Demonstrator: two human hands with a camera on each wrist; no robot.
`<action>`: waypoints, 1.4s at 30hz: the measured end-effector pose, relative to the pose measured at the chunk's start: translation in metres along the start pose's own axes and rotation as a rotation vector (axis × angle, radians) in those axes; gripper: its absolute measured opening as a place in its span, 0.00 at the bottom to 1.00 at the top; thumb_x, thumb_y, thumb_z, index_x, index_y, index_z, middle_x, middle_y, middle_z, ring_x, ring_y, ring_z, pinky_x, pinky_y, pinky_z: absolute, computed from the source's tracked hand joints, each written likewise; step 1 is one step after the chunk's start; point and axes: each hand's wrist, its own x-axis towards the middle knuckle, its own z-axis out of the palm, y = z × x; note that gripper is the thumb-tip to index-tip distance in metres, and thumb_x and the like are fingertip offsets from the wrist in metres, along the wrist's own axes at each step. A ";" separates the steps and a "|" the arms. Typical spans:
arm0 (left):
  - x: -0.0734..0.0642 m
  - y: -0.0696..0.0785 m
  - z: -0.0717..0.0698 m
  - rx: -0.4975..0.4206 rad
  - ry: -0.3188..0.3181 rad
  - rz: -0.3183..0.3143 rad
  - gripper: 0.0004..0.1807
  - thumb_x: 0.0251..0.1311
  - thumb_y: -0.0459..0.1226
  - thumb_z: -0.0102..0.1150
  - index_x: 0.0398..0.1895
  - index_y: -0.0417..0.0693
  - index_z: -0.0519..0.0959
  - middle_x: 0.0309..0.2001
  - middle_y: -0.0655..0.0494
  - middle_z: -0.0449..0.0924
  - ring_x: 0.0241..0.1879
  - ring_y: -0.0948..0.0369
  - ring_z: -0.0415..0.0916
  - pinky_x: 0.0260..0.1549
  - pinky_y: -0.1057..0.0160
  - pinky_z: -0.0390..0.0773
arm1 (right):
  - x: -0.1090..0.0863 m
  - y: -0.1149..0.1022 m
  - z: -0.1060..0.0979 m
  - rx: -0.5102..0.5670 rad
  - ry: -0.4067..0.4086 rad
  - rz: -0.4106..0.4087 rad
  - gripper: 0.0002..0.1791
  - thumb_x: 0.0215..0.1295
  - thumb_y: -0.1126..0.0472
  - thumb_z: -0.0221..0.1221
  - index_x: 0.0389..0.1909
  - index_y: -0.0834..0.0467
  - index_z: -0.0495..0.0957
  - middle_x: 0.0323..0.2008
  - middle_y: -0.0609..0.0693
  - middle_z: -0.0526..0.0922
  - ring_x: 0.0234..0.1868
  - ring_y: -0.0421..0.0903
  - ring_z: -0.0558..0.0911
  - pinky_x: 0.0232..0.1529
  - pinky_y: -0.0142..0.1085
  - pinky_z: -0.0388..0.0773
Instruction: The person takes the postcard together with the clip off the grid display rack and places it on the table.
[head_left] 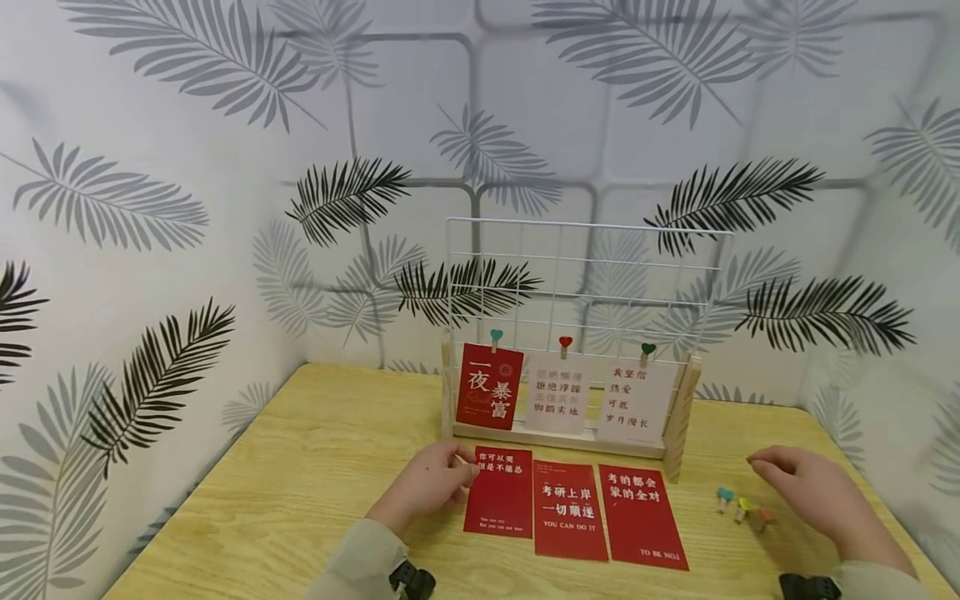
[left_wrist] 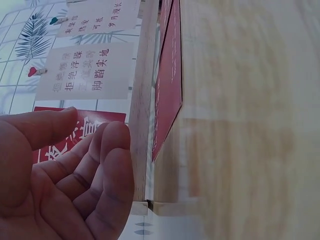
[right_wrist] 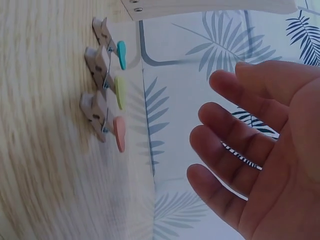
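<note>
The work seems to be midway through pegging lettered cards to the wire-grid display stand (head_left: 558, 441). On the stand's lower grid hang a red card (head_left: 489, 387) under a turquoise heart clothespin (head_left: 497, 336), a white card (head_left: 557, 393) under a red heart clothespin (head_left: 566, 342), and a second white card (head_left: 636, 400) under a dark green heart clothespin (head_left: 648, 350). That stand is the only holder to speak of – those three cards are what it bears.

Flat in front of the stand, in a row, lie the "You can cry" card (head_left: 500, 496), the "YOU CAN DO IT" card (head_left: 570, 521) and the "TO BE NO.1" card (head_left: 643, 518), all red. Right of the stand sit three loose clothespins, tipped turquoise (head_left: 724, 497), yellow (head_left: 742, 508) and orange (head_left: 763, 518).

The left hand (head_left: 431, 483) is before the stand's left end, fingers bent and bunched, thumb apart, pinching nothing; whether it touches the "You can cry" card I cannot tell. The right hand (head_left: 813, 492) hovers right of the stand, fingers loosely bent and slightly spread, holding nothing. The next move probably calls for a pinch at a card's edge on the left – and at one clothespin on the right.
</note>
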 end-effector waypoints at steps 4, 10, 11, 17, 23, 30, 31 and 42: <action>0.000 0.000 0.000 0.003 0.015 -0.007 0.16 0.69 0.43 0.62 0.52 0.44 0.77 0.32 0.50 0.79 0.31 0.54 0.81 0.31 0.58 0.78 | 0.001 -0.007 0.002 0.002 0.047 -0.034 0.30 0.78 0.41 0.49 0.58 0.63 0.80 0.53 0.64 0.82 0.51 0.65 0.80 0.42 0.58 0.78; 0.001 0.003 0.000 -0.008 0.023 0.014 0.14 0.70 0.42 0.61 0.52 0.44 0.77 0.32 0.49 0.80 0.30 0.54 0.80 0.29 0.59 0.77 | -0.002 -0.022 0.002 0.018 0.104 -0.061 0.28 0.79 0.42 0.49 0.58 0.61 0.81 0.54 0.64 0.81 0.51 0.65 0.80 0.42 0.57 0.77; 0.001 0.004 0.000 -0.005 0.023 0.018 0.14 0.70 0.42 0.61 0.53 0.44 0.77 0.31 0.49 0.80 0.29 0.54 0.80 0.28 0.59 0.77 | -0.002 -0.024 0.001 0.023 0.109 -0.060 0.28 0.79 0.42 0.48 0.59 0.61 0.80 0.55 0.65 0.81 0.51 0.65 0.80 0.42 0.57 0.77; 0.003 0.011 0.002 0.018 0.013 0.033 0.14 0.70 0.43 0.61 0.52 0.46 0.77 0.32 0.47 0.80 0.29 0.54 0.80 0.29 0.58 0.77 | -0.003 -0.037 0.003 0.038 0.157 -0.082 0.27 0.79 0.42 0.49 0.60 0.59 0.80 0.57 0.65 0.79 0.50 0.62 0.80 0.41 0.57 0.78; 0.006 0.016 0.003 0.041 0.003 0.064 0.15 0.70 0.44 0.61 0.53 0.46 0.77 0.34 0.46 0.80 0.29 0.54 0.80 0.29 0.57 0.80 | 0.000 -0.052 0.004 0.029 0.206 -0.128 0.26 0.78 0.43 0.50 0.59 0.59 0.81 0.55 0.62 0.81 0.48 0.58 0.80 0.42 0.56 0.78; 0.013 0.020 0.008 0.096 0.019 0.110 0.15 0.69 0.45 0.61 0.52 0.47 0.79 0.34 0.53 0.78 0.31 0.55 0.78 0.29 0.58 0.78 | 0.003 -0.072 -0.003 0.005 0.276 -0.166 0.24 0.79 0.46 0.51 0.59 0.60 0.80 0.51 0.60 0.82 0.49 0.60 0.79 0.40 0.54 0.77; 0.015 0.021 0.009 0.107 0.024 0.120 0.15 0.69 0.45 0.62 0.52 0.47 0.79 0.35 0.54 0.78 0.32 0.56 0.78 0.31 0.57 0.79 | 0.004 -0.074 -0.004 0.000 0.289 -0.176 0.24 0.79 0.46 0.51 0.59 0.60 0.81 0.51 0.60 0.82 0.49 0.61 0.79 0.40 0.54 0.77; 0.028 0.038 0.025 0.192 0.054 0.142 0.15 0.68 0.45 0.63 0.53 0.51 0.80 0.41 0.62 0.78 0.40 0.59 0.75 0.43 0.54 0.79 | 0.017 -0.098 -0.015 -0.038 0.411 -0.291 0.16 0.76 0.56 0.57 0.56 0.61 0.82 0.45 0.56 0.79 0.43 0.56 0.79 0.41 0.56 0.78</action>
